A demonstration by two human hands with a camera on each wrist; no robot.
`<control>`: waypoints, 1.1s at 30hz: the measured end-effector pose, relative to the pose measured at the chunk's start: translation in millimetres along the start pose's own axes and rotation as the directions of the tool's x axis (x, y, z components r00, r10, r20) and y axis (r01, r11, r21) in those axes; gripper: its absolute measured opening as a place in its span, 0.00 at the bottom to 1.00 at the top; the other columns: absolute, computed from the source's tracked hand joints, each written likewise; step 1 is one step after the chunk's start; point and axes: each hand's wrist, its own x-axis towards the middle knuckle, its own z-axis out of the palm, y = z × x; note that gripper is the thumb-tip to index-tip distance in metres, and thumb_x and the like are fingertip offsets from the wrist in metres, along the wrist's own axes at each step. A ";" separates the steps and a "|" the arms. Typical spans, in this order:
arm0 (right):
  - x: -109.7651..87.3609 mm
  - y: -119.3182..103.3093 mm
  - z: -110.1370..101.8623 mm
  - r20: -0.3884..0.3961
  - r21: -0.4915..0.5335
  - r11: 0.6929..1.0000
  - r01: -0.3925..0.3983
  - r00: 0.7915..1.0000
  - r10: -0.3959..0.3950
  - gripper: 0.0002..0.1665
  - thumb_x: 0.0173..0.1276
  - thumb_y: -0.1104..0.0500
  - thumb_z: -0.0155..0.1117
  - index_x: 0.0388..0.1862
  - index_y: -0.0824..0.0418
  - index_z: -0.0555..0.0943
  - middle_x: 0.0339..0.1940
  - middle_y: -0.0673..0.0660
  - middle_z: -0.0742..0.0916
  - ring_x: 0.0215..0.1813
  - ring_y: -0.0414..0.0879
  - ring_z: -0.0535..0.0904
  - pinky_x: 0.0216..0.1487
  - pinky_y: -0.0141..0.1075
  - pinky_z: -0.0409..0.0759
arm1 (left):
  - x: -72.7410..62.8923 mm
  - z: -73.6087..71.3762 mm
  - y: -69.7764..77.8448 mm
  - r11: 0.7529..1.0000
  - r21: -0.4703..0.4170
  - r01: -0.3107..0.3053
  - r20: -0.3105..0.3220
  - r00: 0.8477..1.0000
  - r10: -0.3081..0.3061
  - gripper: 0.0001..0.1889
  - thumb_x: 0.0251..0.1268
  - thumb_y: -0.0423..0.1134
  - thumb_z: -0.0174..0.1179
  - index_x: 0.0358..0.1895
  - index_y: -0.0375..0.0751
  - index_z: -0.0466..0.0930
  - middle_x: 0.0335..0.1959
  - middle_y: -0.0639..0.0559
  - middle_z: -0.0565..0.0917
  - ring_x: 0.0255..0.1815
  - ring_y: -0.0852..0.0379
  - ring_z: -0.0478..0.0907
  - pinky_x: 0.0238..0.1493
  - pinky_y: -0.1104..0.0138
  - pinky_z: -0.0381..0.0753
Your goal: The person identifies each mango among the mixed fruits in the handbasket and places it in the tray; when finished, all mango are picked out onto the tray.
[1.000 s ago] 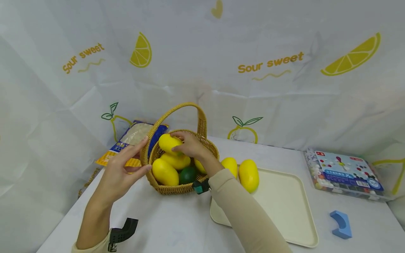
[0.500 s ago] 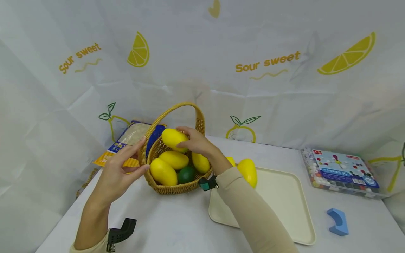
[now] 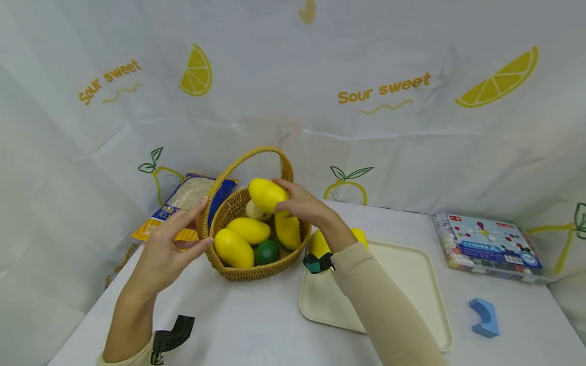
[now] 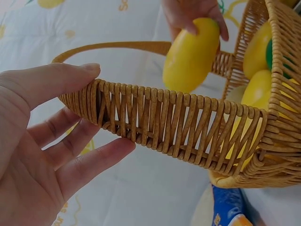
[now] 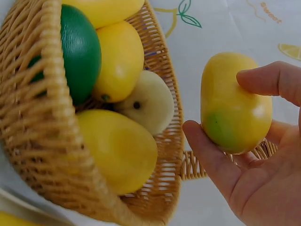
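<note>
We see the right hand [image 3: 304, 203] clamped on 1 yellow mango [image 3: 266, 195], which sits inside its grip, raised over the basket [image 3: 256, 273]; the left hand [image 3: 167, 246] pinches the basket's handle [image 3: 267, 150]. Beside the basket a pale tray [image 3: 405, 284] lies on a white table [image 3: 256, 325], with a lemon-print cloth [image 3: 284, 76] hanging behind. Only the head view shows us the blue block [image 3: 489, 316] and the plastic box [image 3: 494, 244].

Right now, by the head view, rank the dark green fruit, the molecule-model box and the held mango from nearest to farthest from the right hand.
1. Held mango: in the right hand, above the basket.
2. Dark green fruit: inside the basket, toward its near side.
3. Molecule-model box: well off to the right.
</note>
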 end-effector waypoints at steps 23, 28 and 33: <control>-84.9 42.6 -87.0 -0.101 0.030 0.997 -0.065 0.993 0.068 0.45 0.75 0.55 0.59 0.83 0.50 0.48 0.73 0.67 0.70 0.65 0.59 0.75 0.73 0.55 0.74 | 3.8 0.4 4.0 1.000 0.013 0.007 0.003 1.000 -0.007 0.44 0.58 0.23 0.70 0.77 0.55 0.66 0.47 0.53 0.81 0.47 0.73 0.75 0.41 0.82 0.86; -107.7 53.2 -109.1 -0.117 0.028 0.999 -0.035 0.992 0.038 0.42 0.79 0.55 0.56 0.84 0.42 0.48 0.77 0.66 0.65 0.66 0.61 0.73 0.71 0.55 0.78 | 1.3 -0.2 4.2 1.000 0.004 0.001 -0.003 1.000 -0.001 0.44 0.57 0.22 0.71 0.77 0.55 0.67 0.45 0.56 0.80 0.46 0.73 0.75 0.41 0.81 0.87; -129.6 60.4 -125.2 -0.127 -0.040 0.999 -0.019 0.992 0.014 0.37 0.82 0.53 0.51 0.84 0.46 0.53 0.85 0.60 0.54 0.70 0.60 0.70 0.66 0.43 0.81 | -0.5 -0.2 5.1 1.000 -0.001 0.003 -0.005 1.000 -0.003 0.45 0.56 0.21 0.71 0.77 0.54 0.67 0.45 0.56 0.80 0.46 0.72 0.76 0.40 0.81 0.87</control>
